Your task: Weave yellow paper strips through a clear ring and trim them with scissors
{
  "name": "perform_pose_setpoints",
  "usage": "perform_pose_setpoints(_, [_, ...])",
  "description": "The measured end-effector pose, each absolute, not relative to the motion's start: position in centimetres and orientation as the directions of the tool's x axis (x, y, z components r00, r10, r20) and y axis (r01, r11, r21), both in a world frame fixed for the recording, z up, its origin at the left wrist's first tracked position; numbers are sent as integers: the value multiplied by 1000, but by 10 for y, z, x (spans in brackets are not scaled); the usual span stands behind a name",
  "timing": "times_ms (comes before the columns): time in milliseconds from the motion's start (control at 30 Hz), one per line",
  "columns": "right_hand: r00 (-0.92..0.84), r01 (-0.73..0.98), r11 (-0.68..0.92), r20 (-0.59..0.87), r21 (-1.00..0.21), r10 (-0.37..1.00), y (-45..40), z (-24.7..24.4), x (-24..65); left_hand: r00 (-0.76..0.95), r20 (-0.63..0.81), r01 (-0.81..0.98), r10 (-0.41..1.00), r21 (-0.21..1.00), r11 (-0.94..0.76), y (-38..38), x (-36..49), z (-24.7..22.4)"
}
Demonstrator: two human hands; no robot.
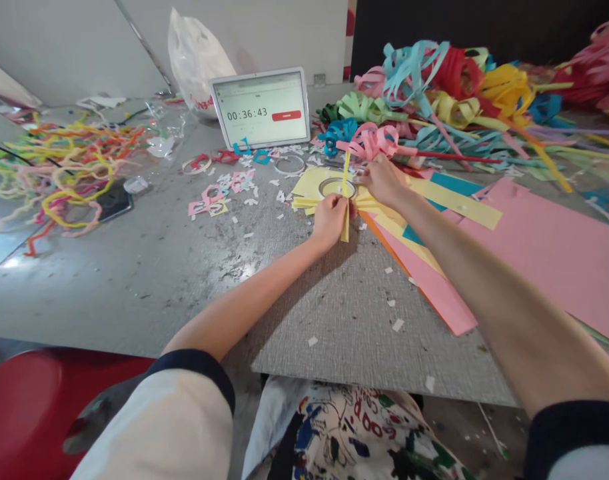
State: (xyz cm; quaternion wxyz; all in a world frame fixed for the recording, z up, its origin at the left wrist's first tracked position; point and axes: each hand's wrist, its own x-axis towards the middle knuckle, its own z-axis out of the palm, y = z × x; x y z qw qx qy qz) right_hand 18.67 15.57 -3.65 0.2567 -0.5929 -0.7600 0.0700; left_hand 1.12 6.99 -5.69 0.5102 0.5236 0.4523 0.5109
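My left hand (pixel 330 219) pinches a narrow yellow paper strip (pixel 346 231), which stands up from the fingers and also hangs below them. Just behind that hand, a roll of tape (pixel 322 186) lies on a pile of yellow paper (pixel 308 181). To the right, my right hand (pixel 386 181) is over the yellow paper with its fingers drawn together beside the tape roll. Whatever those fingers hold, if anything, is too small to make out. A looped pink paper flower (pixel 372 141) sits right behind the right hand.
Heaped paper flowers (pixel 414 73) fill the back right, with pink sheets (pixel 549 247) in front. A tablet showing a timer (pixel 259 110) stands at the back beside a white plastic bag (pixel 197 57). Tangled pipe cleaners (pixel 64 173) lie left; paper scraps (pixel 242 180) dot the table (pixel 194 280).
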Motion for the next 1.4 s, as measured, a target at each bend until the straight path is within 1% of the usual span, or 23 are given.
perform_pose_setpoints(167, [-71, 920, 166, 266, -355, 961, 153, -36, 184, 62, 52, -45, 997, 998, -49, 69, 12, -56])
perform_pose_setpoints(267, [-59, 917, 169, 295, -362, 954, 151, -27, 182, 46, 10, -80, 999, 997, -6, 67, 13, -51])
perform_pose_setpoints(333, [-50, 907, 183, 335, -379, 941, 150, -17, 182, 41, -14, -122, 999, 992, 19, 65, 15, -46])
perform_pose_setpoints(467, [19, 893, 164, 399, -419, 917, 142, 7, 182, 47, -49, -192, 998, 980, 57, 61, 16, -37])
perform_pose_setpoints(500, [44, 879, 159, 410, -449, 911, 138, 12, 181, 47, -61, -208, 997, 976, 69, 60, 16, -36])
perform_pose_setpoints(600, [166, 848, 72, 391, -526, 905, 124, 27, 178, 50, -87, -256, 995, 962, 96, 59, 15, -34])
perform_pose_setpoints(733, [292, 843, -55, 369, -535, 882, 110, 37, 177, 54, -116, -284, 992, 950, 127, 60, 15, -32])
perform_pose_setpoints(833, [349, 823, -92, 372, -560, 860, 107, 41, 182, 30, -138, -272, 990, 952, 141, 59, 15, -30])
perform_pose_setpoints(867, [382, 789, -103, 352, -606, 855, 107, 42, 183, 21, -141, -271, 990, 952, 141, 59, 15, -30])
perform_pose_setpoints(900, [434, 712, -115, 306, -692, 847, 106, 43, 185, 13, -141, -275, 990, 951, 140, 59, 15, -31])
perform_pose_setpoints(967, [538, 458, -143, 145, -877, 831, 104, 45, 186, 8, -131, -302, 991, 945, 128, 60, 15, -32])
perform_pose_setpoints(1000, [571, 313, -155, 55, -937, 819, 102, 46, 186, 10, -123, -320, 992, 940, 120, 61, 15, -33])
perform_pose_setpoints(1033, [586, 182, -162, -25, -970, 810, 99, 47, 185, 15, -118, -336, 993, 935, 116, 61, 15, -33])
perform_pose_setpoints(1100, [588, 19, -170, -127, -985, 799, 92, 48, 184, 25, -118, -360, 993, 926, 119, 63, 15, -35])
perform_pose_setpoints(1200, [583, -103, -177, -203, -979, 787, 81, 47, 184, 35, -135, -361, 990, 922, 138, 65, 15, -34])
perform_pose_setpoints(1333, [576, -142, -175, -225, -974, 786, 68, 43, 190, 46, -134, -349, 990, 927, 141, 64, 15, -33])
perform_pose_setpoints(1400, [575, -133, -173, -218, -976, 788, 64, 42, 196, 52, -136, -344, 989, 927, 145, 65, 15, -33])
